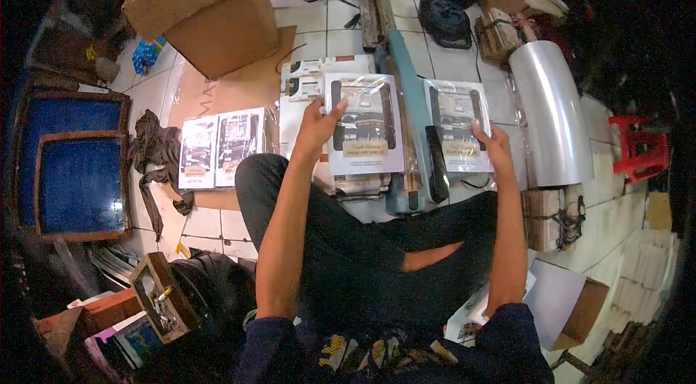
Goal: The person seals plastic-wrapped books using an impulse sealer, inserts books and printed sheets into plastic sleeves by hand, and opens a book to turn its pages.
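Observation:
My left hand (317, 127) grips the left edge of a white-covered book (364, 154), thumb on top of its cover. Below that book lies a stack of printed books or sheets (303, 106). My right hand (497, 146) holds the right edge of a second book (464, 161) with the same cover, thumb on its front. Between the two books runs a long blue-green device (403, 65) with a black handle-like part (436, 167); it resembles a plastic sealer. Glossy clear film shows around the device and the right book.
Two more books (197, 156) lie on flat cardboard (206, 87) at left, before a large box (217, 22). A big roll of clear film (552, 116) lies at right, near a red stool (638, 148). Blue-meshed frames (81, 185) and a wooden tray (161, 297) are at left.

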`<state>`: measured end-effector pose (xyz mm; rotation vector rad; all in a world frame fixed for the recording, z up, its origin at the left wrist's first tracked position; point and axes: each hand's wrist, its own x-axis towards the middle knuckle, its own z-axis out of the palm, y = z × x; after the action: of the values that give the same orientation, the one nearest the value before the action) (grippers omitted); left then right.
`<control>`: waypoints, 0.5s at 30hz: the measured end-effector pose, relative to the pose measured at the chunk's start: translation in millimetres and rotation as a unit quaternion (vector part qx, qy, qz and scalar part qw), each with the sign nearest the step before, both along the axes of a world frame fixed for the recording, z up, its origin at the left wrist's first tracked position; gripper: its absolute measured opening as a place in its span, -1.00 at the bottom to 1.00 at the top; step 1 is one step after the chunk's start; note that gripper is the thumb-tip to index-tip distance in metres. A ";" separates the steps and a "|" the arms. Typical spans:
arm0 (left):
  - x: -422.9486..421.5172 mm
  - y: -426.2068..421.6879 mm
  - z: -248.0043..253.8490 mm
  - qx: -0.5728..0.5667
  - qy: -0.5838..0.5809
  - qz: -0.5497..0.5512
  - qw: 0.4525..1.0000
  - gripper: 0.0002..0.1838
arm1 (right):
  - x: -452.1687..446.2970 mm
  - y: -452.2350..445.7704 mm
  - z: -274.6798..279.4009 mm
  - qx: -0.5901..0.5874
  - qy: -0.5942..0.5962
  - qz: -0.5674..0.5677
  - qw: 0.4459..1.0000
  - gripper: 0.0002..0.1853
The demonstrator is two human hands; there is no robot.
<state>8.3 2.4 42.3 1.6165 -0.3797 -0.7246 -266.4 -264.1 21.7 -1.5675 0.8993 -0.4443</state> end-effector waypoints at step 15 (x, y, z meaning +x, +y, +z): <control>5.0 -7.5 -31.3 0.071 -0.009 -0.030 0.997 -0.27 | 58.7 142.2 93.2 -0.309 0.093 -0.013 0.947 -0.37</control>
<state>13.3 -5.1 11.0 1.7517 -0.3983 -0.7970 -207.7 -121.9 114.9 -2.1996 0.9787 -0.6469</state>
